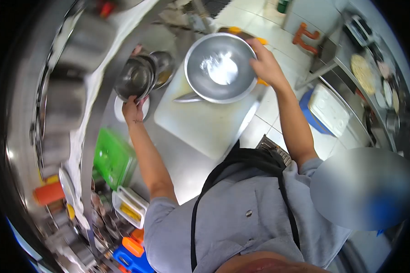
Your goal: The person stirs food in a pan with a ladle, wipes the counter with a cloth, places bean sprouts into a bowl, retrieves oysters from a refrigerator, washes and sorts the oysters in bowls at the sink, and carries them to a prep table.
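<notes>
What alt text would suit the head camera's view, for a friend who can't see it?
A person's right hand holds a large metal bowl by its rim at the far end of a pale cutting board, where a blade lies partly hidden by the bowl. The left hand grips smaller metal bowls to the left, in a kitchen.

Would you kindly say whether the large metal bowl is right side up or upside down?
Right side up: the large metal bowl shows its inside to the camera above, the right hand at its rim.
</notes>
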Demonstrator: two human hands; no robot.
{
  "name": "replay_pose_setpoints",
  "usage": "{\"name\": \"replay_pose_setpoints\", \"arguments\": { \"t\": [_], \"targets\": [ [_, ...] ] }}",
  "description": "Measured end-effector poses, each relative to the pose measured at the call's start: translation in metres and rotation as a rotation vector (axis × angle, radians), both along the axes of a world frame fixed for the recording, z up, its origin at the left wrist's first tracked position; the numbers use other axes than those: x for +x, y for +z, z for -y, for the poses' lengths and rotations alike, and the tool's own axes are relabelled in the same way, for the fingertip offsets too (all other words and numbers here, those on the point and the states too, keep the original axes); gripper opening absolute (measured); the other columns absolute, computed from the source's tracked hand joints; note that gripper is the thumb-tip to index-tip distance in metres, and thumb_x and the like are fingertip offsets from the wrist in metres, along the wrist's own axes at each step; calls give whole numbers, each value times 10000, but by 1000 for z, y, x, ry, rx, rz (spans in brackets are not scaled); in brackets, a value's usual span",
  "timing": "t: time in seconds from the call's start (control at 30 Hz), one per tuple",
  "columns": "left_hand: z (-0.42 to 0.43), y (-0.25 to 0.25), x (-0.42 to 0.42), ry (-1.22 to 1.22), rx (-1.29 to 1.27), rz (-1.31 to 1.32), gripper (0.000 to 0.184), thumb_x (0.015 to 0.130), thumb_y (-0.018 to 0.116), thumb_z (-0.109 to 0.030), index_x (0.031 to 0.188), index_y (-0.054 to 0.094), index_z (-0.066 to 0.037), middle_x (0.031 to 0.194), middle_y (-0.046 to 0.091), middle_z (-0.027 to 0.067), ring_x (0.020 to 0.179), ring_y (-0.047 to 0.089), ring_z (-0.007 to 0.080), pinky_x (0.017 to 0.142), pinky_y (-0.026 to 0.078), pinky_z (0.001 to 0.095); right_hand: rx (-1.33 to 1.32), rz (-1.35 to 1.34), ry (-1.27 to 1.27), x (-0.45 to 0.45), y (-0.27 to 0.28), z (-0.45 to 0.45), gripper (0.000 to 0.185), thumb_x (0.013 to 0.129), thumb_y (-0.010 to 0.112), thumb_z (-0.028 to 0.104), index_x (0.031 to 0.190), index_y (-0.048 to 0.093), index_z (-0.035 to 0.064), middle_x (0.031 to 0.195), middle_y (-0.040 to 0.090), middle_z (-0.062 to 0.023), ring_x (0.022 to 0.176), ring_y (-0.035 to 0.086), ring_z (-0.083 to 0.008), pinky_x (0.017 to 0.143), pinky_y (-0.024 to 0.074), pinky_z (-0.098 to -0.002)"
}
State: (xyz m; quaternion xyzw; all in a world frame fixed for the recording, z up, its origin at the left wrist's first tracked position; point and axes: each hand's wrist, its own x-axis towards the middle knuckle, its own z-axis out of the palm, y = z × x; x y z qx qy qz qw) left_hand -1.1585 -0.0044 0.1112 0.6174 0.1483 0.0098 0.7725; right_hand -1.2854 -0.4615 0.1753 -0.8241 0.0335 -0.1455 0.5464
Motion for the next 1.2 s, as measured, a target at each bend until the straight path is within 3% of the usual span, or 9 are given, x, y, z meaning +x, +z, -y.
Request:
{"name": "replay_pose_setpoints", "arguments": {
  "t": [0.13, 0.23, 0.3, 0.33, 0.6, 0.83, 0.9, 1.13, 1.2],
  "targets": [
    [23, -35, 4, -308, 1084, 464, 448, 850, 688, -283, 1094, 587, 78, 913, 666, 185, 844, 648, 255, 730, 531, 332, 206, -229, -275, -171, -6, 112, 486, 692, 483, -79, 1168, 504, 16, 969, 606, -106, 911, 579, -191, 798, 467, -287],
    [40, -33, -14, -268, 1533, 556, 404, 843, 687, -227, 1163, 595, 2, 935, 659, 136, 720, 610, 247, 616, 531, 330, 408, -101, -564, -322, -36, 180, 479, 712, 477, -55, 1185, 481, 23, 878, 616, -134, 655, 605, -163, 488, 487, -278],
    [50, -50, 4, 108, 300, 48, 454, 787, 720, -372, 991, 610, 19, 726, 599, 119, 554, 529, 230, 465, 442, 360, 612, -139, -854, -413, -32, 213, 521, 714, 486, -49, 1228, 466, 31, 873, 613, -116, 601, 578, -158, 456, 470, -270],
    [77, -42, -6, 320, 241, -64, 432, 814, 700, -372, 827, 578, 43, 655, 524, 92, 525, 414, 193, 436, 388, 352, 605, -120, -905, -452, -30, 232, 521, 714, 486, -49, 1228, 466, 31, 873, 613, -116, 601, 578, -158, 456, 470, -270],
    [458, -11, -198, 150, 1016, 583, 460, 877, 662, -304, 1136, 509, 44, 956, 564, 167, 833, 542, 229, 716, 474, 354, 27, -24, -1747, -700, -52, 525, 728, 726, 492, -15, 1422, 337, 130, 1054, 616, -221, 785, 653, -312, 628, 545, -407],
    [758, 4, -344, -499, 664, 814, 360, 929, 598, -180, 1182, 473, 45, 963, 568, 126, 852, 539, 186, 737, 467, 306, -953, -294, -1731, -728, 44, 754, 706, 729, 529, -20, 1385, 376, 193, 1104, 552, -267, 976, 552, -467, 849, 452, -518],
    [832, -2, -372, -636, 470, 737, 353, 930, 588, -154, 1194, 459, 42, 970, 571, 119, 853, 544, 166, 723, 465, 286, -1277, -669, -1513, -730, 61, 810, 770, 779, 628, 143, 1441, 286, 336, 1477, 194, -290, 1380, 222, -406, 993, 409, -510],
    [1106, 2, -491, -940, 231, 772, 364, 936, 565, -104, 1236, 413, 34, 1010, 554, 107, 849, 555, 156, 733, 476, 268, -1404, -540, -1412, -783, 64, 975, 663, 807, 519, -6, 1392, 373, 270, 1411, 310, -291, 1294, 351, -427, 815, 532, -389],
    [1181, 24, -529, -1007, 133, 766, 356, 917, 584, -97, 1219, 440, 24, 991, 573, 94, 835, 546, 140, 714, 456, 247, -1139, -93, -1659, -798, 55, 1013, 535, 797, 511, -19, 1304, 479, 149, 1242, 498, -284, 1154, 499, -419, 759, 544, -383]
  ]
}}
